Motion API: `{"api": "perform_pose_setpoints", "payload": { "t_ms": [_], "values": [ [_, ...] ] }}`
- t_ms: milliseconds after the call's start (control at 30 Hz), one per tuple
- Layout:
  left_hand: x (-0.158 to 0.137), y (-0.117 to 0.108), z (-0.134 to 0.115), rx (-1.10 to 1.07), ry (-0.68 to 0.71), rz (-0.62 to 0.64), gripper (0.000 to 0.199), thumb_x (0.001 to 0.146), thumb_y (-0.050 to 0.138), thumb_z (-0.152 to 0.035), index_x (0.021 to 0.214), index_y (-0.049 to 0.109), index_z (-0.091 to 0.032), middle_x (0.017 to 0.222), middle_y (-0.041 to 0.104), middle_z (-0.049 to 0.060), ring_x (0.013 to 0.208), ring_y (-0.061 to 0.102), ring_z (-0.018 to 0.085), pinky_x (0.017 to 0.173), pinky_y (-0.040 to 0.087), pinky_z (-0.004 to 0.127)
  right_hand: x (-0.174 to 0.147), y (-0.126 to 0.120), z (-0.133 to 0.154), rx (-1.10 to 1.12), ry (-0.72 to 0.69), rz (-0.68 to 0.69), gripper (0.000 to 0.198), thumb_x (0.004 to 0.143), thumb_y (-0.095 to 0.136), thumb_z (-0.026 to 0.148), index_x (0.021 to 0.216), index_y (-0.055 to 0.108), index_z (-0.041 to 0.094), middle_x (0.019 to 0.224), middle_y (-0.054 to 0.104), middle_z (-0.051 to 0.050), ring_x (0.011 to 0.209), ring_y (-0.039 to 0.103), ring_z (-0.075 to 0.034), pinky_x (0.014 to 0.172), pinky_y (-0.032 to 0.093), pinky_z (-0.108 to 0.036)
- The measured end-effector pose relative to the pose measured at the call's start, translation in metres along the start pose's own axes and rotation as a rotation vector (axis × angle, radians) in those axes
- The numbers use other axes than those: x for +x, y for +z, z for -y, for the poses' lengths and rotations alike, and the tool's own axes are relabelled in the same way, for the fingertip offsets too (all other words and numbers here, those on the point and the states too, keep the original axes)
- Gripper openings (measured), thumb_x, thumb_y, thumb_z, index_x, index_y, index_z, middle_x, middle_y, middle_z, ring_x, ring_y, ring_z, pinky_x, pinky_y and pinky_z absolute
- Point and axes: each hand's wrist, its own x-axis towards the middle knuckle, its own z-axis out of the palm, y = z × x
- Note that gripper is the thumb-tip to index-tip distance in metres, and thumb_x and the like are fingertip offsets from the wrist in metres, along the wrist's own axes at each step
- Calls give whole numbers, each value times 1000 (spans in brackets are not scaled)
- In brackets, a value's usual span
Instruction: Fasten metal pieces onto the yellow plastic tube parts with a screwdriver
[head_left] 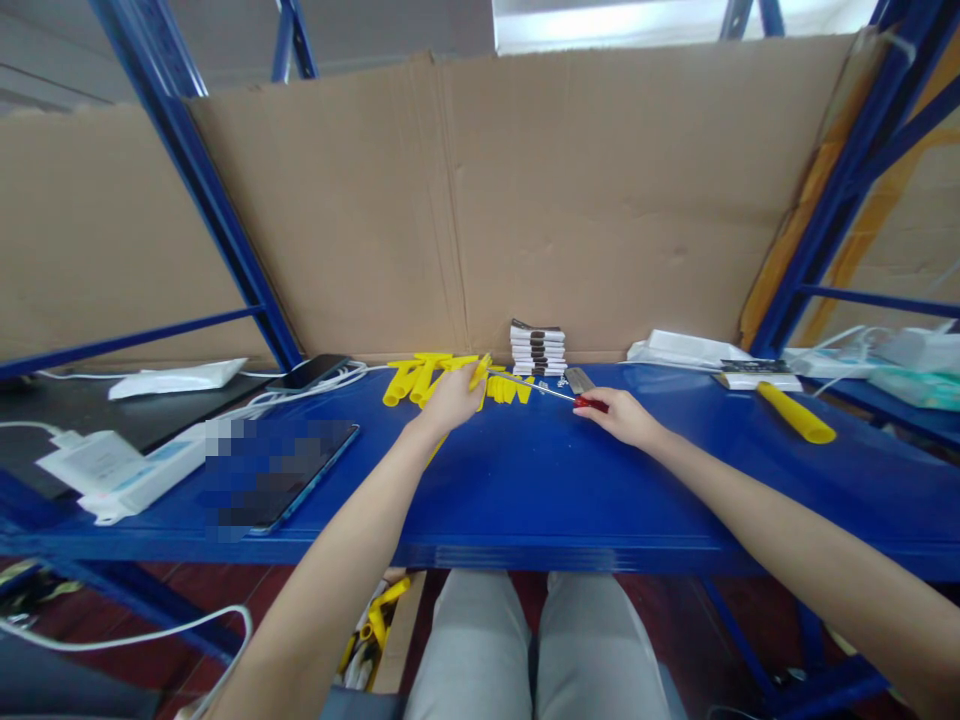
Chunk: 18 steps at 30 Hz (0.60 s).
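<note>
My right hand is closed around the red handle of a screwdriver, whose long metal shaft points left. My left hand is closed on a small yellow plastic piece near the shaft's far end. Whether the tip touches that piece I cannot tell. Several yellow tubes lie just left of and behind my left hand. A row of small yellow pieces sits between my hands. Behind the shaft stands a stack of white folded packets with dark bands.
At left are a phone, a white power strip, cables and another dark phone. A yellow tube lies at right beside white packages. Cardboard walls the back. Under the blue table stands a box with yellow parts.
</note>
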Motion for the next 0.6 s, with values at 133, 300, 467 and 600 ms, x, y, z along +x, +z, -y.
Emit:
{"api": "perform_pose_setpoints", "payload": {
  "t_ms": [133,300,467,600],
  "values": [
    [1,2,1,-9,-3,5,30,90,50,-21,115,65,-12,97,72,11,96,68,22,86,50,27,1,1,-1,3,7,24,18,83,58,38,84,66,22,85,71,-7,78,66,-24,73,52,-36],
    [1,2,1,-20,-2,2,32,90,49,-21,117,64,-12,101,72,12,99,68,23,88,49,28,-2,5,-4,50,11,-29,22,78,65,43,82,59,22,77,68,-3,71,63,-20,67,51,-33],
    [0,0,1,-17,4,-19,33,90,49,-22,118,64,-11,100,72,12,98,68,22,87,49,27,-4,4,1,43,4,-50,25,80,62,46,75,61,21,74,69,-3,69,63,-20,65,49,-31],
    [-1,-1,0,-17,-4,-22,32,90,49,-22,116,64,-10,94,73,11,89,70,21,82,51,26,-3,1,6,8,2,-9,22,82,61,42,81,68,21,79,72,-6,71,65,-22,67,50,-33]
  ]
}}
